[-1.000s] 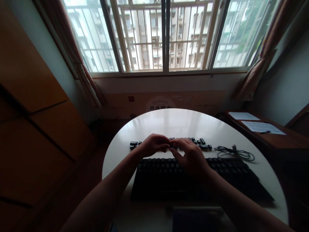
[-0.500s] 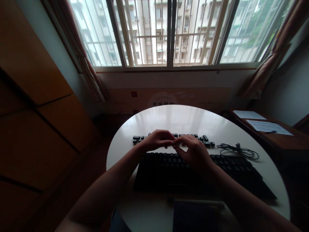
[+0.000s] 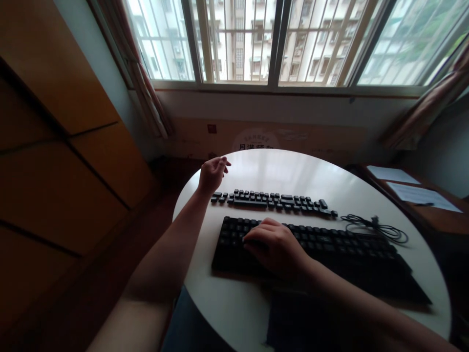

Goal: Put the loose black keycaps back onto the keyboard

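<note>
dimly, 月 [image 3: 242,146] marks the carton [image 3: 326,129], and the right hand [image 3: 281,247] curls over the keyboard [image 3: 326,240], fingers' [image 3: 258,234] hold unclear.

Two hands [image 3: 212,175] [image 3: 276,244], one keyboard [image 3: 330,247], keycaps [image 3: 287,201] (a few dozen), one cable [image 3: 374,222], two paper sheets [image 3: 393,174] [image 3: 421,195]

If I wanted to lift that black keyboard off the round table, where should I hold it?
Probably by its two short ends, with one grip coming from the left and one from the right. The keyboard is long and lies flat, so holding both ends should balance it, and loose keycaps lie along its far side.
</note>
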Action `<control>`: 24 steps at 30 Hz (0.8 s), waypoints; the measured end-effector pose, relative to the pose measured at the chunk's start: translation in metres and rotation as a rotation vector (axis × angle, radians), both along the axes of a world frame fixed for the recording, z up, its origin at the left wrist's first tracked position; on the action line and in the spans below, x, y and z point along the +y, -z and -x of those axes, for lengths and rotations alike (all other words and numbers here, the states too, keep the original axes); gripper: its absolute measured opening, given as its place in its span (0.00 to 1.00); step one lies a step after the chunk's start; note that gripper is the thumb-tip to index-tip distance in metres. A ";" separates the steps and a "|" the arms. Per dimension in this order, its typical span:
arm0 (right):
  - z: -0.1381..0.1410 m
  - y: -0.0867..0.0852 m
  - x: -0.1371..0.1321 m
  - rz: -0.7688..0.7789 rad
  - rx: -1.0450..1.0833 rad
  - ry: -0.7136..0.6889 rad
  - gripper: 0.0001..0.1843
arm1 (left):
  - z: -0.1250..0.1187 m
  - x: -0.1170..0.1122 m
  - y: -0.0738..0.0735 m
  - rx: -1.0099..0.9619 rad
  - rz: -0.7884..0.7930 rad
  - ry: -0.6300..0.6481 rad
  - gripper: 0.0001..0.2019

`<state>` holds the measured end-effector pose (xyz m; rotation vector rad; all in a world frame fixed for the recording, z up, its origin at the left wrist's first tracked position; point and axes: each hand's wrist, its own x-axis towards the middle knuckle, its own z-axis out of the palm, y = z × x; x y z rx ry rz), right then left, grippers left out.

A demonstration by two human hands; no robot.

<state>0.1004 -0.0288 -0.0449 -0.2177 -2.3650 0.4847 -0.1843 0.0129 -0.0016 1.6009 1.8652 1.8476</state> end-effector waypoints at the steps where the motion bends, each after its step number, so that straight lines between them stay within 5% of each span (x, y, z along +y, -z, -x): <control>1: 0.002 0.002 0.000 -0.011 -0.001 -0.002 0.05 | 0.005 0.001 0.001 -0.024 -0.021 -0.026 0.24; 12: 0.007 0.003 -0.005 -0.286 -0.046 0.026 0.13 | 0.004 0.005 0.011 -0.003 0.088 0.024 0.27; 24: 0.008 0.007 -0.004 -0.185 -0.049 -0.011 0.07 | 0.008 0.006 0.014 0.007 0.101 0.014 0.27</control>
